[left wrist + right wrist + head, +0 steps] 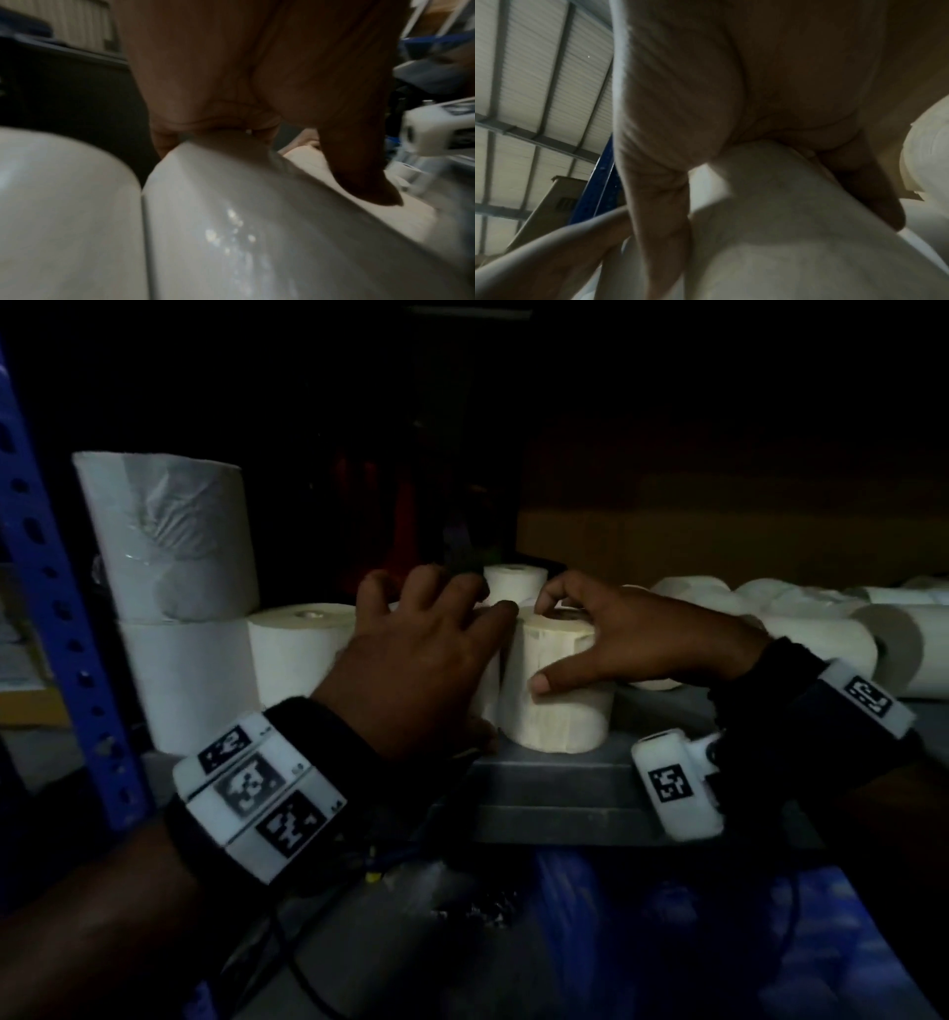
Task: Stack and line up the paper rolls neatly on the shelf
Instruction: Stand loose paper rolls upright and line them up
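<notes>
On the dim grey shelf (565,783) a cream paper roll (557,701) stands upright. My right hand (631,634) grips it, thumb on its front, fingers curled over its top; the right wrist view shows the palm (757,91) over this roll (795,223). Just left of it, my left hand (426,649) covers a white roll (490,680) that is mostly hidden. In the left wrist view the fingers (164,140) curl over this roll's (231,223) far edge. The two rolls stand side by side, touching or nearly so.
At the left, a wrapped roll (164,531) sits on a white roll (190,680), with another upright roll (303,649) beside it. A small roll (513,585) stands behind the hands. Several rolls (821,639) lie on their sides at the right. A blue perforated post (61,608) frames the left edge.
</notes>
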`<action>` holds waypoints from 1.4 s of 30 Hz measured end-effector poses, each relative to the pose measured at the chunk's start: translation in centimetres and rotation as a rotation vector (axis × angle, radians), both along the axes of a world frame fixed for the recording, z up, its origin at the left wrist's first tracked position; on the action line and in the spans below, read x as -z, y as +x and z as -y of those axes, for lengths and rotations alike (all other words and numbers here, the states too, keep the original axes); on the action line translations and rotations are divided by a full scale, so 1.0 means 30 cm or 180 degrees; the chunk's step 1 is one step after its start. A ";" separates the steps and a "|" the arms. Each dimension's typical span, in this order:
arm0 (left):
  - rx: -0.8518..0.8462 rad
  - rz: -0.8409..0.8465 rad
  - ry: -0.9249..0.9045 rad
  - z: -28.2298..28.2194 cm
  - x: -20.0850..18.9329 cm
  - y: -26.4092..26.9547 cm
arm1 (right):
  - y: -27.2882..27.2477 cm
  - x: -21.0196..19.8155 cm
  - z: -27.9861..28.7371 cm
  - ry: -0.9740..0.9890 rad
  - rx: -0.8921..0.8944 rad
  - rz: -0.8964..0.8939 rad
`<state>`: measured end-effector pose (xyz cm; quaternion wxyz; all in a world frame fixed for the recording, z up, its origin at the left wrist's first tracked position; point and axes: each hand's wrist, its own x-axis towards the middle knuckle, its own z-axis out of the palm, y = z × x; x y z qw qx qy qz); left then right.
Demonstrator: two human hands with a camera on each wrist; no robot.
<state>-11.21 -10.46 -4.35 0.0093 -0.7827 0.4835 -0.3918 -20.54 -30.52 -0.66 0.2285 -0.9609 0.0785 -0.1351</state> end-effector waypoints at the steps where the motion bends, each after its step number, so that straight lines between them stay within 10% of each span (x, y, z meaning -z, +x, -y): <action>1: 0.0008 0.0118 -0.0075 -0.003 0.025 -0.002 | 0.003 0.000 -0.006 -0.0026 0.0059 0.0011; 26: -0.0175 -0.0679 -0.0763 0.070 0.142 -0.073 | -0.031 -0.011 -0.060 -0.0106 0.0442 0.0103; 35: 0.0990 -0.1484 -0.1645 -0.105 -0.071 -0.020 | -0.099 -0.085 0.024 0.0529 0.0383 0.0706; 42: 0.0811 -0.1633 -0.1824 -0.144 -0.142 0.087 | -0.098 -0.130 0.038 0.0591 0.0271 0.0928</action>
